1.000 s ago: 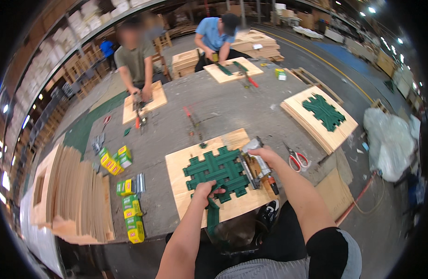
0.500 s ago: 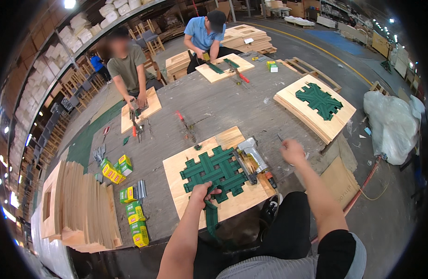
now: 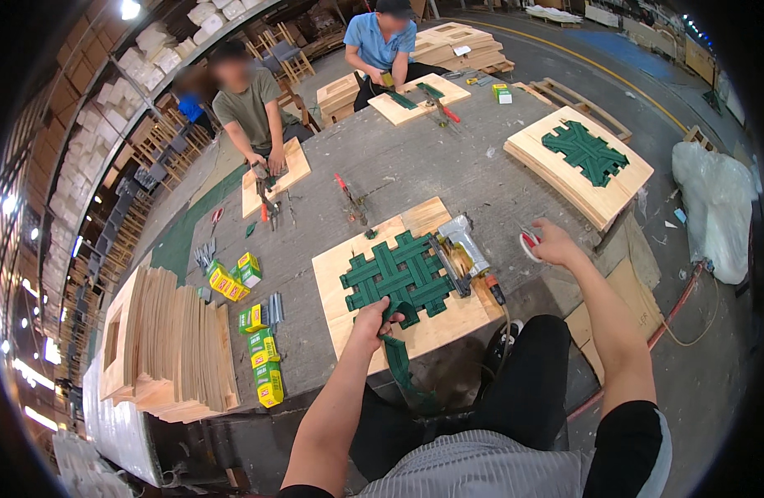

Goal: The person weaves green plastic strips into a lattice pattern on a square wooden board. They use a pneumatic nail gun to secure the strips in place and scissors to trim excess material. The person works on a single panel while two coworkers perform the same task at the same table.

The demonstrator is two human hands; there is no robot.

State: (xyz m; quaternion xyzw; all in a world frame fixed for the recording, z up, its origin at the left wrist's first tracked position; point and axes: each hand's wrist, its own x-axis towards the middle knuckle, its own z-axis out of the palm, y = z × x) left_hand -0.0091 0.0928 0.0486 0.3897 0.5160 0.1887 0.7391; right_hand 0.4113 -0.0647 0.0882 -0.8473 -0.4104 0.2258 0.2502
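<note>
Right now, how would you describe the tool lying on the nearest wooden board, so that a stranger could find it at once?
Start at the big grey worktable and find the wooden board directly in front of the person, the one with green woven straps. On its right edge, beside the weave, lies a staple gun. It is the only bulky grey metal tool on that board, with a hose trailing from its near end.

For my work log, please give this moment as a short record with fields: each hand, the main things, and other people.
left hand: left hand pinches the loose end of a green strap at the near edge of the wooden board
right hand: right hand is out to the right with a grip on scissors with red handles
on board: woven green straps; staple gun at its right side
left of board: small yellow-green boxes
others: two persons at boards across the table
</note>
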